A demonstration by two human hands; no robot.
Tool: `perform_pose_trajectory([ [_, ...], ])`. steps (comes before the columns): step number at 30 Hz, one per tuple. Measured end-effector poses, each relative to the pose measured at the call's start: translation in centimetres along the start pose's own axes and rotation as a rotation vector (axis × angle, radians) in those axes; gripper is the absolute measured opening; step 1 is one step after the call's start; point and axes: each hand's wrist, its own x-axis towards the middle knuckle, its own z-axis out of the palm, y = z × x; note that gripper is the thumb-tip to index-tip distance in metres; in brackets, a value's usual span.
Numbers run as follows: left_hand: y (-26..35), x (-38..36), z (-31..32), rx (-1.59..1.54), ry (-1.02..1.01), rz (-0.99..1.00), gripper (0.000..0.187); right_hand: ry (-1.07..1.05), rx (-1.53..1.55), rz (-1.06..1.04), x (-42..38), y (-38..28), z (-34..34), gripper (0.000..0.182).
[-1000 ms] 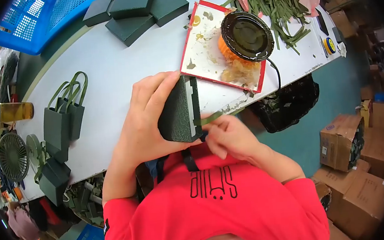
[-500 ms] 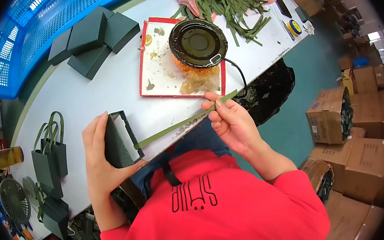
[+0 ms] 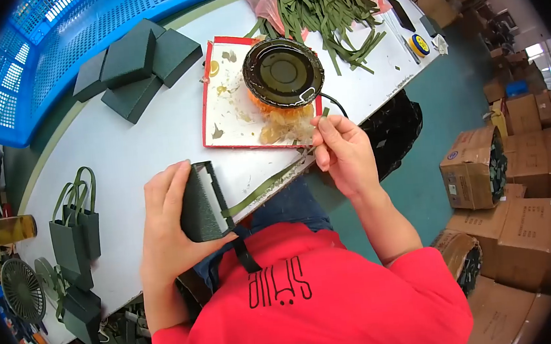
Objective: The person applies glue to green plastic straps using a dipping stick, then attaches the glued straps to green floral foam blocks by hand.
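A small dark green box (image 3: 201, 208) lies on its side at the table's front edge, and my left hand (image 3: 168, 224) is wrapped round it. From its open end a green ribbon (image 3: 261, 190) runs to the right. My right hand (image 3: 342, 150) pinches the ribbon's far end between thumb and fingers, just below the red-rimmed tray (image 3: 224, 98). On that tray stands a round black pot (image 3: 282, 73) of dark liquid, with brownish drips beneath it.
Dark green boxes (image 3: 127, 54) are stacked at the back left beside a blue crate (image 3: 37, 68). Small green bags (image 3: 69, 246) stand at the left near a fan (image 3: 22, 290). Green ribbons (image 3: 320, 4) are heaped behind the pot. Cardboard cartons (image 3: 472, 168) sit at the right.
My left hand and the box have moved right, nearer the pot. My right hand has shifted slightly right, and the ribbon now sags in a curve.
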Motion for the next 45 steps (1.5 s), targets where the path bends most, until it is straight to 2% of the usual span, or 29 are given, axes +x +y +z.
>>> perform_pose_trajectory([
  [4,0.8,0.8,0.6,-0.014,-0.019,0.035,0.105,-0.007,-0.231,-0.032,1.4,-0.6,0.3,0.020],
  [10,1.4,1.5,1.2,-0.032,-0.034,0.081,0.102,0.020,-0.330,0.005,2.3,-1.4,0.7,0.024],
  [16,1.6,1.6,1.4,-0.020,-0.075,0.102,0.109,0.046,-0.340,0.026,3.1,-1.5,0.5,0.024],
  [19,1.8,1.7,1.5,-0.037,-0.043,0.092,0.099,0.056,-0.326,0.040,3.6,-1.4,0.3,0.025],
  [22,1.9,1.6,1.6,-0.034,-0.052,0.080,0.099,0.074,-0.318,0.073,3.8,-1.7,0.4,0.023],
  [25,1.7,1.5,1.6,-0.015,-0.071,0.102,0.110,0.064,-0.285,0.117,4.4,-1.9,0.0,0.020],
  [28,1.8,1.6,1.6,-0.022,-0.050,0.090,0.100,-0.003,-0.215,0.138,4.5,-2.1,0.2,0.021],
  [37,1.2,1.4,1.4,-0.042,-0.028,0.078,0.102,0.021,-0.216,0.025,3.3,-2.0,-0.4,0.016],
  [40,1.2,1.6,1.0,-0.049,-0.016,0.091,0.103,0.004,-0.307,0.011,1.0,-2.3,0.8,0.015],
  [44,1.1,1.6,0.6,-0.140,-0.033,0.113,0.105,-0.223,-0.520,0.179,-1.0,-2.4,2.4,0.016],
  [45,1.0,1.6,0.7,-0.161,-0.044,0.120,0.106,-0.336,-0.465,0.180,-1.2,-2.0,2.5,0.016],
])
